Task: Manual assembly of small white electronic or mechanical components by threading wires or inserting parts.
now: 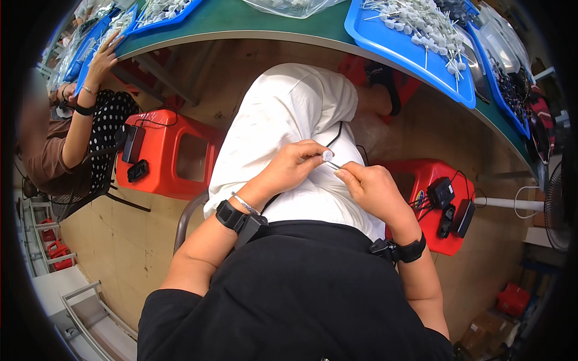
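Above my lap, my left hand (293,163) pinches a small translucent white round piece (327,156) between thumb and fingertips. A thin greyish rod (333,165) runs from beside the piece toward my right hand (368,185), whose thumb and finger are closed on it. Whether the rod is fixed to the piece I cannot tell. Both hands are close together, in front of the white trousers (277,114). The far table's blue tray (385,51) holds a heap of similar white heads on thin stems.
A green table (241,21) curves across the far side, with more blue trays at both ends. Red stools (162,162) stand left and right, bearing black devices and cables. A co-worker's arm (78,135) reaches to a tray at far left. A fan (557,204) stands at right.
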A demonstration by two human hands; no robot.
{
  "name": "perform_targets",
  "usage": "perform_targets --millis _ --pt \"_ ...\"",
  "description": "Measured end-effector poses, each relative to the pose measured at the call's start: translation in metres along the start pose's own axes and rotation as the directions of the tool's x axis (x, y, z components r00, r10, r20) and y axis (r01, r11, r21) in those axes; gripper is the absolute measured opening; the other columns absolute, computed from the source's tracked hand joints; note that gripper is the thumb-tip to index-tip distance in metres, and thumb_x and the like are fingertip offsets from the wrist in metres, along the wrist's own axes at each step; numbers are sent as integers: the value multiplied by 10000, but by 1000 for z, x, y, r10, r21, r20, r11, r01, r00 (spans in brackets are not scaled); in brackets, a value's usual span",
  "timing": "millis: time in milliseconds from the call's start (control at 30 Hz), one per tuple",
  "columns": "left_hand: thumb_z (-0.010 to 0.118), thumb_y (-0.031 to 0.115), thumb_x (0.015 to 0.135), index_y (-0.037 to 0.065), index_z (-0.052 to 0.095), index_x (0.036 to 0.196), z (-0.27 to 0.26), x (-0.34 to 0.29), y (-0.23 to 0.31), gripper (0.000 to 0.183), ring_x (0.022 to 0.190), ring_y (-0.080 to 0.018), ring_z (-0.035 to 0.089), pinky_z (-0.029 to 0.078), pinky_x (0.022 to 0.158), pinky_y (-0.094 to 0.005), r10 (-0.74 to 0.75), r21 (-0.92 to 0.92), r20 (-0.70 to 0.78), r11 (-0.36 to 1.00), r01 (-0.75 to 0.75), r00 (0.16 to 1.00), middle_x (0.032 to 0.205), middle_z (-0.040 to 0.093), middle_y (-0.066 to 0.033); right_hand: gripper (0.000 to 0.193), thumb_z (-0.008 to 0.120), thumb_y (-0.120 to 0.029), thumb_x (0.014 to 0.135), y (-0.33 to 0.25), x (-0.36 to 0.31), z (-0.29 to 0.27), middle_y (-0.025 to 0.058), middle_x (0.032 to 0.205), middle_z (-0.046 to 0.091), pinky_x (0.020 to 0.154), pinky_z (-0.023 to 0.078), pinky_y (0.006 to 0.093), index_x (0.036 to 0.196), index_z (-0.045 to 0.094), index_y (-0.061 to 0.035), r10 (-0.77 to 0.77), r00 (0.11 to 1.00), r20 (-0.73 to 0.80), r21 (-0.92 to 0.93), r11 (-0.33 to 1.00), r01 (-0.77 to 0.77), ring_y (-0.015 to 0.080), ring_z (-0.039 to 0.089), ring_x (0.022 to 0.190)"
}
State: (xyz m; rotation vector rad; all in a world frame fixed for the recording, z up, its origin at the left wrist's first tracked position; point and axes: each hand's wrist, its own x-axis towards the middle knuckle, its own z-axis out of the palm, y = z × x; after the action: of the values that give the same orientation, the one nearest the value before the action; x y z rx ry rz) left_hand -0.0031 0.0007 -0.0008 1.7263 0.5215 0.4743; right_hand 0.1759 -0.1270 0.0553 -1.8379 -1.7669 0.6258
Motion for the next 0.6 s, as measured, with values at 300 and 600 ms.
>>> perform_targets --millis 300,600 --pt "607 12 948 -15 706 1092 -1 0 1 177 886 -153 641 498 785 -269 28 58 -1 998 -28 1000 998 682 -89 259 617 -247 970 0 1 -7 216 657 606 591 488 456 865 675 -18 110 989 96 83 989 -118 391 622 621" --pt "603 14 951 -8 710 1078 -1 0 4 167 890 -155 641 496 790 -273 20 52 8 998 -21 1000 995 685 -91 282 572 -211 999 -3 2 -14 161 593 605 570 480 373 939 707 30 193 956 222 299 920 -255 242 605 521"
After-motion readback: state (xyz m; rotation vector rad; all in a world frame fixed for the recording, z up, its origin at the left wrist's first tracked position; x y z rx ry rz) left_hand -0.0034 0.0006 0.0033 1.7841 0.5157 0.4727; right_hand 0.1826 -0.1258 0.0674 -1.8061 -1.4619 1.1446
